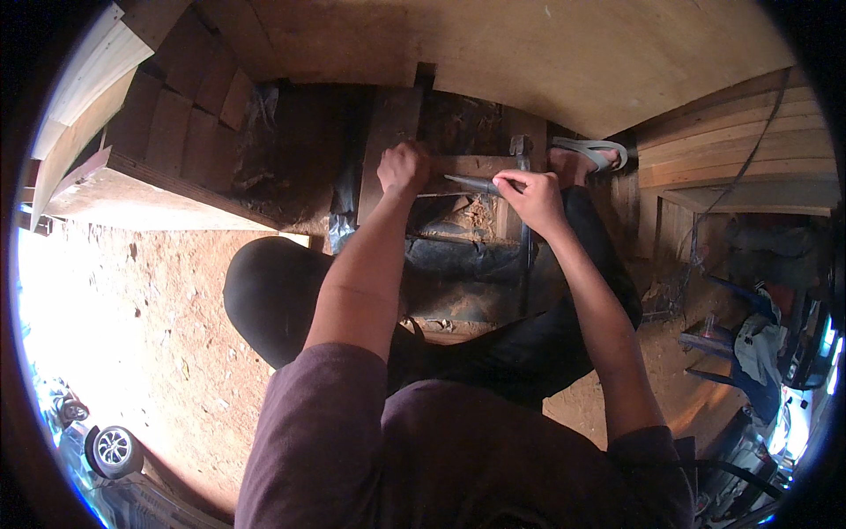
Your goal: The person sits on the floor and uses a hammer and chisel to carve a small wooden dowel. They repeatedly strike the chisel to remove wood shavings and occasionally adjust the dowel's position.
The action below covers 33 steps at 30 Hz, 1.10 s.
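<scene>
My left hand (404,169) is closed in a fist at the left end of a short wooden board (471,165); its grip is partly hidden, so I cannot tell whether it holds the board or only presses on it. My right hand (532,197) pinches a slim, dark, pointed tool (474,182), whose tip points left toward my left hand. The tool lies along the near edge of the board. Just beyond my right hand is a hammer (522,145) with a metal head, its dark handle running back toward me. Wood shavings (476,217) lie below the tool.
A large plywood panel (529,53) spans the far side. Stacked boards (731,145) stand at the right, and wooden panels (185,123) at the left. My sandalled foot (589,159) rests beside the hammer. A dark cable (749,159) hangs at the right. A wheel (115,450) shows at lower left.
</scene>
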Motion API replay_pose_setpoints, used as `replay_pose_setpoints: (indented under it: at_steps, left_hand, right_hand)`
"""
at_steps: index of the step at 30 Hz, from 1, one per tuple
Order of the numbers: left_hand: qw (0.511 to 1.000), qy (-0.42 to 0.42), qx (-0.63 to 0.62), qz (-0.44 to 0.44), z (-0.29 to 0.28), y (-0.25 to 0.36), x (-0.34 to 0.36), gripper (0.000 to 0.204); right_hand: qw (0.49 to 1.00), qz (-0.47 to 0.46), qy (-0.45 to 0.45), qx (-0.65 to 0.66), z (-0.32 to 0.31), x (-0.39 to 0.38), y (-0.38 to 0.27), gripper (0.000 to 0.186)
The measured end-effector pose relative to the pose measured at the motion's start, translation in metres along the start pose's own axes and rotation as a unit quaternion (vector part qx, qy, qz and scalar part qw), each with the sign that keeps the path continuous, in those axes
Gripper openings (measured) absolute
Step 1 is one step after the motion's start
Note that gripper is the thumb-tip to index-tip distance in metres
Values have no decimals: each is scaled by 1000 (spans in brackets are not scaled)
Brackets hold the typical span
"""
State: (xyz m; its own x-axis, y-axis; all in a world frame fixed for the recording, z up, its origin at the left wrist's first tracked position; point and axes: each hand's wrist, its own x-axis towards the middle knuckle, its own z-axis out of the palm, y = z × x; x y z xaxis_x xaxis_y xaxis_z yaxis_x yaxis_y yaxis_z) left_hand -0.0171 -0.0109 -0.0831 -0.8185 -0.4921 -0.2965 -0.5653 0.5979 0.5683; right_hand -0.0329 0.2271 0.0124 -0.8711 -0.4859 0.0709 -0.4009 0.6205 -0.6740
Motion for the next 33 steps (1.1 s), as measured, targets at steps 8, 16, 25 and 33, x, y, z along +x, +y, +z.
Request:
replay_pose_setpoints:
  at_steps: [8, 16, 25, 33]
  left_hand:
    - [1000, -7, 9, 0, -2, 1, 1, 40]
    - [1000, 11, 2, 0, 2, 0, 1, 44]
    - [999, 31, -6, -21, 9, -3, 7, 51]
    - [999, 39, -1, -13, 1, 5, -1, 56]
  right_hand:
    - [997, 49, 0, 53, 7, -3, 26, 27]
    - [982, 154, -60, 87, 12, -11, 49, 35]
    - [991, 116, -60, -41, 17, -30, 27, 41]
    - [968, 217, 42, 116, 109, -110, 19, 35]
